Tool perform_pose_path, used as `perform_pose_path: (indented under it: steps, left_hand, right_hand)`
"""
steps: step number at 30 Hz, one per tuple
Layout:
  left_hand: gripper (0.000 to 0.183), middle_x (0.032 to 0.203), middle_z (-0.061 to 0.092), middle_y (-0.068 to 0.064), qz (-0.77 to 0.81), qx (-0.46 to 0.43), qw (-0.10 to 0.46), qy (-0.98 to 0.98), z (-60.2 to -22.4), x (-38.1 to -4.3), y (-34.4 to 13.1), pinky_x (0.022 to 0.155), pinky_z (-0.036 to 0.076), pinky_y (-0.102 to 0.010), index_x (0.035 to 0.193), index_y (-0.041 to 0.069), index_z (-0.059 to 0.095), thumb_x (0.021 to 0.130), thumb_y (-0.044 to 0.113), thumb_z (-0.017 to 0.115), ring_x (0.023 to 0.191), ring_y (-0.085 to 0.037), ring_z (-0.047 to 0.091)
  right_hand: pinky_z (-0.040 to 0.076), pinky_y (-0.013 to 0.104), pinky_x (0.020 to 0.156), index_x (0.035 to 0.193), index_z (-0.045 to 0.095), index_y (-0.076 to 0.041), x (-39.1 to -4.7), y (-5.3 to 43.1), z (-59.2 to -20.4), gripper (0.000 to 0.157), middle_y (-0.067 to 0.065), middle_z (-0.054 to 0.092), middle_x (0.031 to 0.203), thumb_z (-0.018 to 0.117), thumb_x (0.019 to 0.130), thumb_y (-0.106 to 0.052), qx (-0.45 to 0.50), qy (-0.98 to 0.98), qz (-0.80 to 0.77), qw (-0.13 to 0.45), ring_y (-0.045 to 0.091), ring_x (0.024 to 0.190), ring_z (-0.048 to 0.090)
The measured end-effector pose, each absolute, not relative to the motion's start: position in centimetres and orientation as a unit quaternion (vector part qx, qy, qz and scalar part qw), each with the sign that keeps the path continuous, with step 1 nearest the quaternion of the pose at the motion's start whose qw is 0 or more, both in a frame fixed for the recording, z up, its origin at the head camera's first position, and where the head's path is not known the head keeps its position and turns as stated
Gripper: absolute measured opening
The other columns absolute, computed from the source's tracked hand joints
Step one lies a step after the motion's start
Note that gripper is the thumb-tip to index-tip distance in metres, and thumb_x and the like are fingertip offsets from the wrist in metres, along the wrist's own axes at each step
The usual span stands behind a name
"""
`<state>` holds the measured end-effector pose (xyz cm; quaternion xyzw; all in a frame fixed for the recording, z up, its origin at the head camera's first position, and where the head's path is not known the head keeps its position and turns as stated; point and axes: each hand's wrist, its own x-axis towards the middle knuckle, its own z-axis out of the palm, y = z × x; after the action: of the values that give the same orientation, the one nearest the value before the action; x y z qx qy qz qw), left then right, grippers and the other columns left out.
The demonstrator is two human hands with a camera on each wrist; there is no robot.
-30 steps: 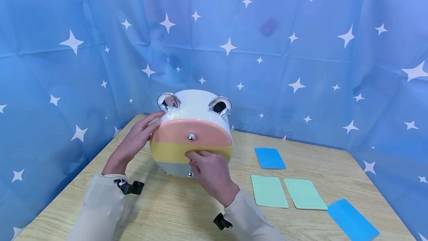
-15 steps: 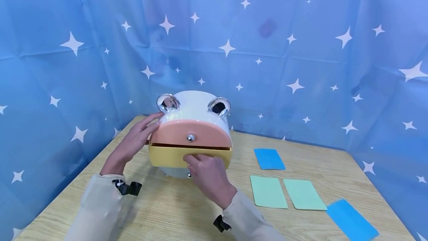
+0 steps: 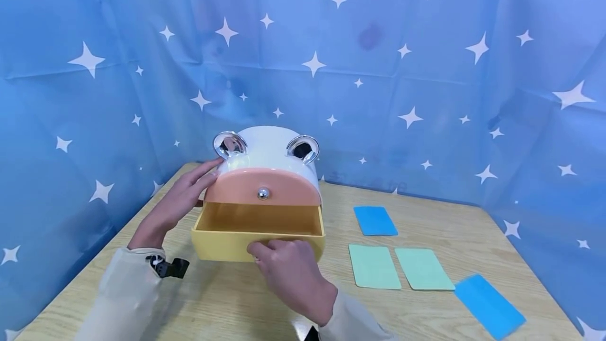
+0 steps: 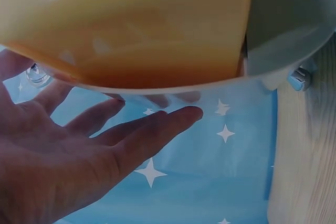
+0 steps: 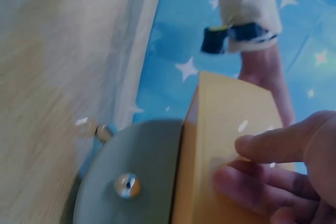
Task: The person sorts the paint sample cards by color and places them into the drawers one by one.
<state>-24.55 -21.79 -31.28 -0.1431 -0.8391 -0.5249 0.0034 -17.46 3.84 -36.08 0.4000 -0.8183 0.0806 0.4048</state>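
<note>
The yellow drawer [image 3: 220, 246], flush a second ago and then barely ajar, now juts well out with its inside bared; the right grip [image 3: 293, 275] has come out with it, and the grey front [image 5: 147, 153] below is now hidden from the head view.

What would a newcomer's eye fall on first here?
Probably the white cabinet with two shiny ear-like rings, left of centre in the head view, its yellow drawer standing open, the right hand at its front. Then two blue cards and two green cards on the table to the right.
</note>
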Motion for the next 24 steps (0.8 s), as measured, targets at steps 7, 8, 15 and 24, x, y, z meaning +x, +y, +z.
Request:
perform_pose_path:
  steps: [7,8,15,24]
  left_hand:
    - [0.057,0.165,0.026,-0.019,-0.523,-0.149,0.007,-0.839,-31.4,-24.4,-22.3,0.094,0.053,-0.062,0.161,0.02,0.025,0.109,0.041,0.034,0.142,-0.048,0.039]
    - [0.057,0.165,0.026,-0.019,-0.522,-0.148,0.008,-0.84,-31.4,-24.4,-22.4,0.094,0.053,-0.062,0.161,0.02,0.025,0.109,0.041,0.034,0.142,-0.048,0.039]
    - [0.056,0.166,0.025,-0.018,-0.522,-0.146,0.011,-0.84,-31.4,-24.4,-22.7,0.096,0.052,-0.065,0.161,0.022,0.024,0.109,0.041,0.034,0.143,-0.048,0.039]
    - [0.057,0.165,0.026,-0.019,-0.525,-0.146,0.016,-0.839,-31.3,-24.4,-22.5,0.095,0.053,-0.063,0.161,0.019,0.024,0.109,0.04,0.034,0.142,-0.049,0.04]
  right_hand:
    - [0.021,0.012,0.046,0.079,0.067,-0.027,-15.3,3.5,-35.6,0.024,-0.016,0.052,0.058,0.076,0.077,-0.005,0.424,-0.805,0.065,0.41,-0.002,0.051,0.047]
    - [0.021,0.012,0.046,0.08,0.066,-0.027,-15.1,3.5,-35.6,0.025,-0.015,0.051,0.058,0.075,0.077,-0.004,0.426,-0.804,0.059,0.409,-0.001,0.051,0.047]
    - [0.028,0.014,0.046,0.081,0.066,-0.026,-14.6,3.3,-35.7,0.023,-0.014,0.052,0.059,0.077,0.075,-0.007,0.426,-0.8,0.06,0.417,0.0,0.051,0.049]
    - [0.04,0.004,0.062,0.124,0.068,-0.032,-13.5,9.1,-33.0,0.035,-0.015,0.07,0.092,0.075,0.089,-0.031,0.557,-0.812,0.098,0.144,-0.006,0.079,0.061]
